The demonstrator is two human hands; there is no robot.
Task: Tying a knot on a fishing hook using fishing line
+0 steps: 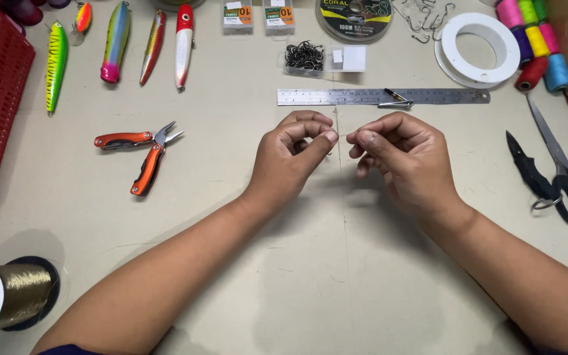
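Midway, seemingly: left hand (295, 152) and right hand (399, 154), both pinched shut on a thin line (338, 131) mid-table, small hook (331, 151) dangling, knot apparently unfinished

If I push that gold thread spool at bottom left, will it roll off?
Probably. The gold thread spool lies on its side on the table, so its round flanges would likely let it roll. Fully wound, it may feel fairly heavy for its size. The thread looks glossy, so a hand gripping the winding might slip; the flanges seem safer.
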